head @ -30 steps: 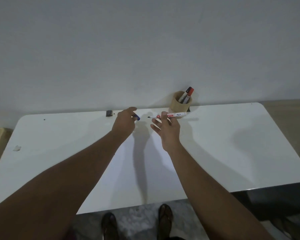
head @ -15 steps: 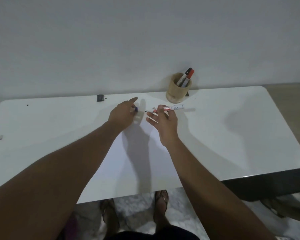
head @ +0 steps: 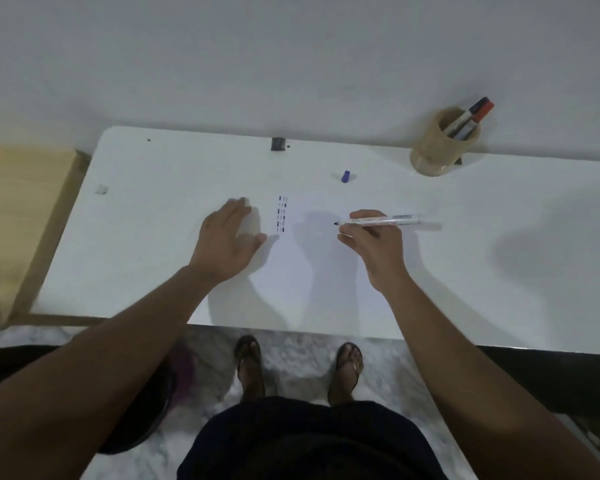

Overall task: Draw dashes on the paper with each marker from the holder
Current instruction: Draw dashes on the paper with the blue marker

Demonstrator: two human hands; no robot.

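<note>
My right hand (head: 371, 244) grips an uncapped white marker (head: 388, 220) that lies level, its dark tip pointing left just above the paper (head: 312, 271). A column of short blue dashes (head: 282, 213) is on the paper between my hands. My left hand (head: 227, 240) lies flat and open on the paper's left part, holding nothing. The blue cap (head: 345, 176) rests on the table beyond the paper. A round tan holder (head: 437, 147) at the back right contains two markers (head: 468, 121) with red and dark caps.
The white table (head: 516, 271) stands against a white wall. A small black object (head: 277, 143) sits at the table's back edge and a small pale scrap (head: 101, 189) near its left end. A wooden surface (head: 18, 216) adjoins on the left. My sandalled feet (head: 298, 368) are below.
The blue cap has left my left hand and now lies on the table. My left hand has flattened onto the paper. My right hand has lowered the marker toward the paper. The view tilted down.
</note>
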